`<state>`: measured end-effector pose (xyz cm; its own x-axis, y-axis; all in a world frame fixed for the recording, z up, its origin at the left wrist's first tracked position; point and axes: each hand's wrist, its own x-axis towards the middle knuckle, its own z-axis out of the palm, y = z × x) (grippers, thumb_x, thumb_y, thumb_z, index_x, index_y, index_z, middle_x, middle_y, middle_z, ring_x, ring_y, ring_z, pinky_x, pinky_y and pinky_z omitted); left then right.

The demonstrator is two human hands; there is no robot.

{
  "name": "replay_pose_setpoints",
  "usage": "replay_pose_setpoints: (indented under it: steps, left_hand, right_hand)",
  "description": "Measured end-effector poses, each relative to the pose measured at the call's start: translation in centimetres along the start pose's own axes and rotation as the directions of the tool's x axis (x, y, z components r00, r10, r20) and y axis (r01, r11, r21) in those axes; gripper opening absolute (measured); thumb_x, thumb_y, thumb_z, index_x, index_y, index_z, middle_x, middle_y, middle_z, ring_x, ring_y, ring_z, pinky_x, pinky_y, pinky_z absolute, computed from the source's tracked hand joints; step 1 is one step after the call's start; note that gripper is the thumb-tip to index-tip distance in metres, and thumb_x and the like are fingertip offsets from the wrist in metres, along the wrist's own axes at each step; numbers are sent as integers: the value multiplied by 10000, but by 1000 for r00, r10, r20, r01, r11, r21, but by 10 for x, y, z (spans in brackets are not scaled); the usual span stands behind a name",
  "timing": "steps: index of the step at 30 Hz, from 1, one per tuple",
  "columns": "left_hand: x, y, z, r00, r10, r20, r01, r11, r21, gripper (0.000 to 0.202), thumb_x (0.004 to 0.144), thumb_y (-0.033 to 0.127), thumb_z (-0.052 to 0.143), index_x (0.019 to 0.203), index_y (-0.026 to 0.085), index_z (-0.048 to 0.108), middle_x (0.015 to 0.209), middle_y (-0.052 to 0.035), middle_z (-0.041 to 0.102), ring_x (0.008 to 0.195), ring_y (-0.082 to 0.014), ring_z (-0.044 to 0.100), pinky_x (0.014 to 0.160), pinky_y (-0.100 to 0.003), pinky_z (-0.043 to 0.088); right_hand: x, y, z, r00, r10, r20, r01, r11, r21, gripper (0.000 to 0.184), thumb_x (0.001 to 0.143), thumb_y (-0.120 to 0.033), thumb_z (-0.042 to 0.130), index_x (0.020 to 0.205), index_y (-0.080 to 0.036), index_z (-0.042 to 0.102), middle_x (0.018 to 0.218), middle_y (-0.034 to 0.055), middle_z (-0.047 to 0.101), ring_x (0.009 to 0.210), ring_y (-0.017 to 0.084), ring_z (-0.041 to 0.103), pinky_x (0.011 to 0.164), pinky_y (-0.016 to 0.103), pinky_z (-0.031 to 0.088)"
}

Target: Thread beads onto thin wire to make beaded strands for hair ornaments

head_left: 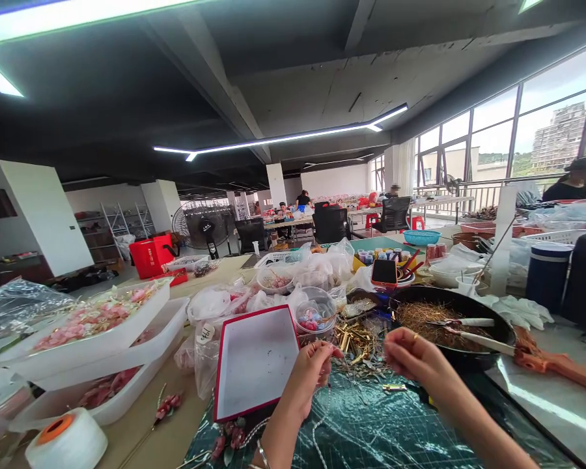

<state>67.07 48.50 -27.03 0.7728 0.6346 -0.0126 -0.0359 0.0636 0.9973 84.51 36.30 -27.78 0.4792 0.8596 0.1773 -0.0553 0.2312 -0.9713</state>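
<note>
My left hand (313, 368) is raised above the green cutting mat (371, 423), its thumb and fingers pinched together. A small reddish bit shows at its fingertips, too small to name. To the right, my right hand (413, 355) is closed in a pinch, and what it holds, if anything, cannot be made out. Between and behind the hands lies a pile of gold-coloured metal pieces (355, 342). A beaded cord (321, 417) hangs or lies below my left hand. Beside that hand is a red-rimmed white box lid (256, 358) with a few specks in it.
At right, a black pan (505, 326) holds thin gold wires and white-handled pliers (478, 337). White trays (97, 339) of pink flowers and a thread cone (67, 440) stand left. Behind are a plastic cup (317, 303), bags and a phone (384, 272). Other people sit farther off.
</note>
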Motion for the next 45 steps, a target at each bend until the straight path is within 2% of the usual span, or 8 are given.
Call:
replay_pose_setpoints:
  steps: [3, 6, 10, 13, 20, 25, 38, 45]
  left_hand:
    - [-1, -2, 4, 1000, 8, 10, -7, 999, -47, 331, 795, 411, 408, 724, 148, 596, 489, 79, 248, 426, -56, 168, 406, -220, 120]
    - [-2, -3, 6, 1000, 5, -17, -5, 999, -36, 289, 790, 390, 423, 721, 155, 576, 502, 78, 245, 436, -57, 176, 412, -221, 118]
    - [-3, -1, 9, 1000, 8, -24, -9, 1000, -25, 186, 788, 304, 422, 742, 168, 541, 516, 77, 251, 456, -62, 191, 424, -218, 123]
    - [-4, 2, 12, 999, 15, -32, -16, 1000, -19, 137, 785, 231, 393, 780, 180, 520, 498, 81, 282, 447, -64, 186, 430, -221, 136]
    - [-5, 1, 13, 998, 61, -29, -62, 997, -47, 101, 781, 199, 388, 820, 189, 481, 488, 88, 319, 436, -61, 191, 437, -227, 137]
    - [-7, 1, 15, 997, 70, -33, -73, 994, -81, 61, 786, 210, 399, 812, 195, 452, 478, 93, 333, 429, -59, 194, 439, -228, 135]
    - [-6, -2, 12, 992, 107, -70, -115, 986, -125, 46, 785, 210, 413, 817, 195, 443, 473, 89, 345, 450, -68, 227, 453, -235, 166]
    - [-9, 1, 11, 991, 110, -79, -124, 972, -200, 49, 791, 219, 427, 823, 191, 451, 493, 84, 330, 468, -68, 229, 460, -232, 169]
  right_hand:
    - [5, 19, 23, 995, 42, 87, -47, 997, 55, 231, 651, -406, 642, 712, -229, 507, 528, -40, 555, 419, 88, 425, 394, 222, 247]
    - [4, 28, 35, 987, 38, 154, -48, 997, 59, 238, 650, -392, 645, 715, -220, 494, 527, -41, 561, 416, 91, 445, 392, 224, 258]
    - [-5, 27, 46, 988, -23, 151, 17, 999, 42, 174, 703, -334, 605, 742, -210, 489, 560, -52, 562, 446, 83, 463, 436, 223, 318]
    - [-10, 27, 53, 986, -10, 164, 7, 1000, 20, 152, 722, -321, 584, 756, -197, 503, 563, -51, 560, 446, 76, 463, 441, 219, 317]
    - [-10, 31, 55, 987, 50, 155, -56, 998, 32, 186, 721, -340, 583, 793, -169, 567, 572, -29, 570, 454, 73, 465, 414, 217, 255]
    - [-12, 35, 57, 973, 82, 215, -104, 990, 95, 177, 724, -329, 590, 776, -160, 579, 566, -30, 574, 441, 58, 456, 396, 198, 236]
    - [-8, 41, 65, 967, 86, 240, -101, 993, 53, 190, 716, -344, 592, 704, -156, 563, 516, -34, 576, 388, 53, 439, 359, 201, 183]
    - [-7, 44, 68, 960, 92, 265, -101, 995, 22, 196, 716, -335, 592, 769, -146, 584, 535, -31, 576, 403, 54, 445, 372, 203, 198]
